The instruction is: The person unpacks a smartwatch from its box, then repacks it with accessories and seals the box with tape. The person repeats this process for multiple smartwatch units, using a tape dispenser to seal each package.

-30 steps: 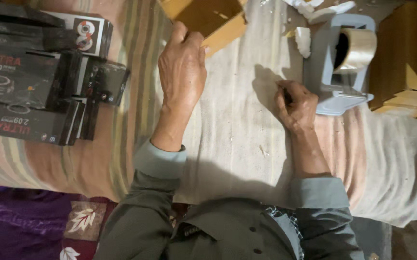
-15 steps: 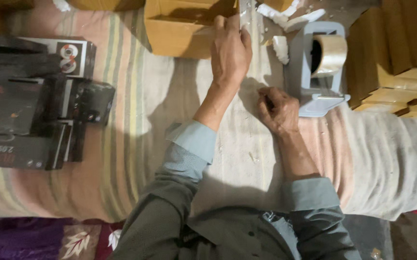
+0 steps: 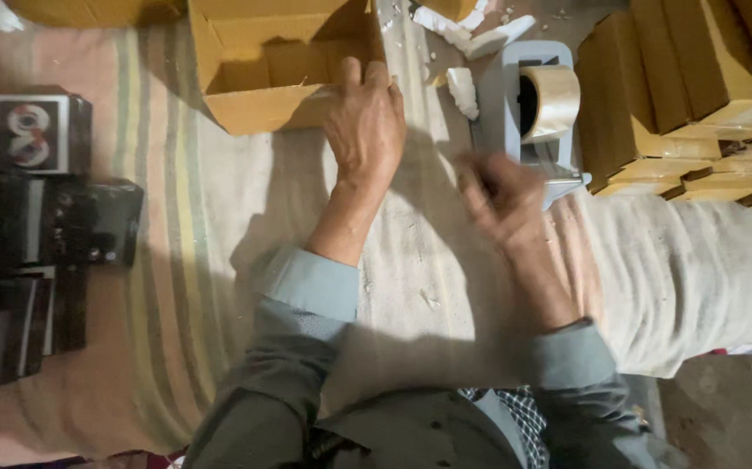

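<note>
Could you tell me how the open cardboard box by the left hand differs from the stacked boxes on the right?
The open cardboard box has its flaps spread and looks empty inside; the stacked boxes are closed. The open box lies alone on the striped cloth, with the left hand touching it; the stacked ones sit packed together, untouched. Both are plain brown cardboard.
</note>
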